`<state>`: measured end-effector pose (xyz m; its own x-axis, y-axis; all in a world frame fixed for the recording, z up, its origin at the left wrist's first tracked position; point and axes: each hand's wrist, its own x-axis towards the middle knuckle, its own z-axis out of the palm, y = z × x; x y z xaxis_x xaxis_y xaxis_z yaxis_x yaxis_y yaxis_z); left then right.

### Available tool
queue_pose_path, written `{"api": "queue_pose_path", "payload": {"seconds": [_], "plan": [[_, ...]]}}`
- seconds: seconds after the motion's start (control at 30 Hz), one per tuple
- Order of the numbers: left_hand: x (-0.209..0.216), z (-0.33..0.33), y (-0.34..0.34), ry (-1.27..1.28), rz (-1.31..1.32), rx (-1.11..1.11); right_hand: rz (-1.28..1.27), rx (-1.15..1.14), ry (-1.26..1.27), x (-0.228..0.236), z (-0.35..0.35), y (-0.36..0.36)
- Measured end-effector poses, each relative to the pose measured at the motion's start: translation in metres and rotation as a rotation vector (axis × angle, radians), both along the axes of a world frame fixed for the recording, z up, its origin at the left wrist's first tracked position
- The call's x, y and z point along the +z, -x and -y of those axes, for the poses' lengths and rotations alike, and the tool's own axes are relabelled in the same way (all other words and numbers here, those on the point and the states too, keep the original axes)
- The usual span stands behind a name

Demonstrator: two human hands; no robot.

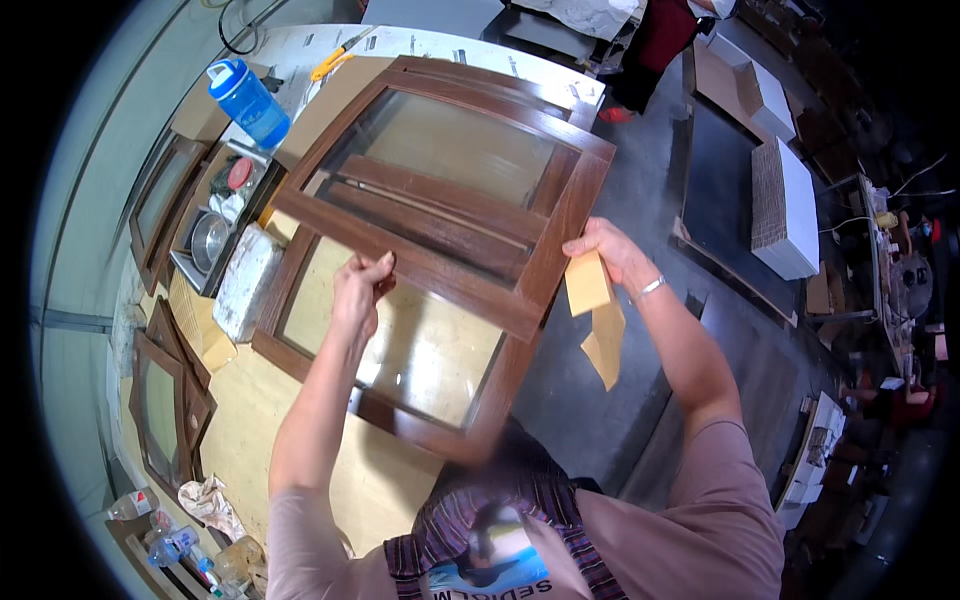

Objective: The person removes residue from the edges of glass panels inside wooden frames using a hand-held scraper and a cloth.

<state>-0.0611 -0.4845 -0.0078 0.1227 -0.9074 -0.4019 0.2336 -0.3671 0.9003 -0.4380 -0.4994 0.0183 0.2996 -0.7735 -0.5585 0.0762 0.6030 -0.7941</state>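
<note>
A brown wooden frame with a glass pane is tilted up over the worktable, held between my two hands. My left hand is closed on its near rail, thumb on top. At the right corner, my right hand is closed on the frame's edge and on a folded yellow sheet, which looks like sandpaper, with one flap hanging down. Beneath lies a second glazed wooden frame, partly covered by the first. More brown rails show through the raised pane. The fingers under the rail are hidden.
On the table's left side are a blue bottle, a tray with a metal bowl, a whitish block and smaller frames. A yellow cutter lies at the back. Cardboard stacks stand at right; another person is beyond.
</note>
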Motion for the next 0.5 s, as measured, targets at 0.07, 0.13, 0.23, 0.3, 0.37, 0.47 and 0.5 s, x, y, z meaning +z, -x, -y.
{"api": "queue_pose_path", "payload": {"seconds": [0.07, 0.13, 0.23, 0.3, 0.37, 0.47, 0.5], "plan": [[-0.008, 0.045, 0.006, -0.034, 0.021, -0.025, 0.003, -0.011, 0.019, -0.005, 0.038, 0.009], [-0.018, 0.083, 0.013, -0.058, 0.032, -0.059, 0.017, -0.065, 0.042, -0.021, 0.075, 0.017], [-0.027, 0.118, 0.023, -0.057, 0.042, -0.050, -0.008, -0.105, 0.061, -0.033, 0.113, 0.027], [-0.029, 0.128, 0.026, -0.083, 0.093, -0.072, -0.032, -0.083, 0.053, -0.035, 0.128, 0.032], [-0.029, 0.132, 0.032, -0.115, 0.159, -0.112, -0.066, -0.079, 0.015, -0.035, 0.137, 0.035], [-0.019, 0.134, 0.042, -0.164, 0.275, -0.216, -0.141, -0.097, -0.031, -0.033, 0.147, 0.045], [-0.015, 0.133, 0.045, -0.189, 0.315, -0.258, -0.166, -0.099, -0.021, -0.035, 0.148, 0.047]]}}
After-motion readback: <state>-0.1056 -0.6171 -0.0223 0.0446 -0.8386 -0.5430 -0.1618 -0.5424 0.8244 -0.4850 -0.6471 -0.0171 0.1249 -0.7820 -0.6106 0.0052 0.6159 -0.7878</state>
